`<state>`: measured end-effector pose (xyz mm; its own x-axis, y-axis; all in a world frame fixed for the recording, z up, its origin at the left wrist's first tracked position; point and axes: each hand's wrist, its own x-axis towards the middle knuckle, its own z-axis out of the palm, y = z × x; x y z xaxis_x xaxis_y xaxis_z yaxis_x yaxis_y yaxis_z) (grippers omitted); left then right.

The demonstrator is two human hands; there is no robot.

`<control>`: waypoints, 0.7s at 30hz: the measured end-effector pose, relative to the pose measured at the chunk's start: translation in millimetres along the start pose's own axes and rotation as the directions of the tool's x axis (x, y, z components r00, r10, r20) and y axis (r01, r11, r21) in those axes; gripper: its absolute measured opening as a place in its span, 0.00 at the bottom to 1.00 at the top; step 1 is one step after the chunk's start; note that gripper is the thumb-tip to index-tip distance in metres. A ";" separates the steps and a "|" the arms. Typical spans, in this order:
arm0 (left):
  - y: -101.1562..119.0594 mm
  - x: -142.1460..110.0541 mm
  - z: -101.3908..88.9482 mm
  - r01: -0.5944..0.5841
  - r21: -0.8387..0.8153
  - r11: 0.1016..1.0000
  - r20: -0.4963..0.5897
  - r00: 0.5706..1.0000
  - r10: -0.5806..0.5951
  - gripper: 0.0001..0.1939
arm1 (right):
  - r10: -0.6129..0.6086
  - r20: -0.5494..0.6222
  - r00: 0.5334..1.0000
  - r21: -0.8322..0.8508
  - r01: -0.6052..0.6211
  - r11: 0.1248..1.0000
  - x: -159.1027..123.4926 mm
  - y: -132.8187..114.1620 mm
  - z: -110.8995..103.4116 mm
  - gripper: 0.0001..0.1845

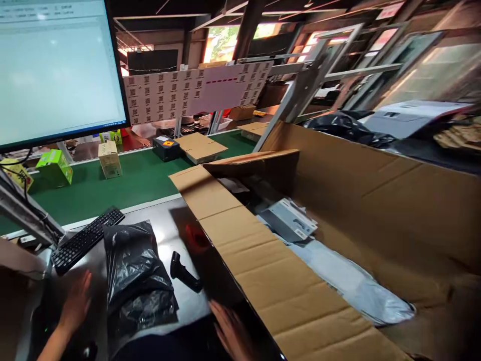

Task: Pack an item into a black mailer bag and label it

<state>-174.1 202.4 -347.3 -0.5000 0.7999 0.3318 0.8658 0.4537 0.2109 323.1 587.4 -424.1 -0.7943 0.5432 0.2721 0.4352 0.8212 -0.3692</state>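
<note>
Resting flat on the steel table (169, 225), my left hand (77, 301) lies with fingers spread and palm down, holding nothing. It sits just left of the black plastic bag (135, 271), close to its edge; whether skin touches plastic I cannot tell, the frame is blurred there.

The bag lies between my two hands. Its long axis runs away from me, from the near table edge up toward the keyboard (84, 240), and its far end almost reaches the keyboard's right corner. The bag looks crumpled and glossy, with something bulky inside; what it is I cannot see.

My right hand (233, 331) is low in the frame, fingers loosely apart and empty, blurred. It hovers near the dark side of the big cardboard box (376, 200), right of the bag. Between this hand and the bag stands the black handheld scanner (184, 273), with its handle pointing toward the box.

Of the two, the left hand is nearer the bag; the right is nearer the scanner and the box wall. Both forearms come in from the bottom edge, wrists low.

Inside the box lie grey mailer bags (353, 286) and a flat grey parcel (289, 220). Beyond the table runs a green conveyor belt (139, 180) carrying small cartons (109, 159). A monitor (56, 65) hangs at upper left.
</note>
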 end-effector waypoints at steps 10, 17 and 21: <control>21.1 52.8 57.5 -0.602 0.152 0.784 0.237 0.792 0.562 0.37 | -0.192 0.238 0.952 -0.193 0.240 0.951 158.2 -63.8 44.9 0.57; 3.1 37.0 70.5 -0.634 0.072 0.770 0.161 0.769 0.618 0.33 | -0.366 0.245 0.898 -0.090 0.397 0.913 187.6 -80.2 71.8 0.53; -7.4 25.0 79.5 -0.648 0.174 0.742 0.079 0.760 0.645 0.35 | -0.487 0.233 0.842 -0.022 0.505 0.863 198.8 -76.0 73.4 0.46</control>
<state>-191.6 250.2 -413.7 0.1801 0.9318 0.3152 0.9692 -0.1133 -0.2187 101.0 620.1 -407.3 -0.9793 0.0170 0.2017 -0.0161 0.9868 -0.1612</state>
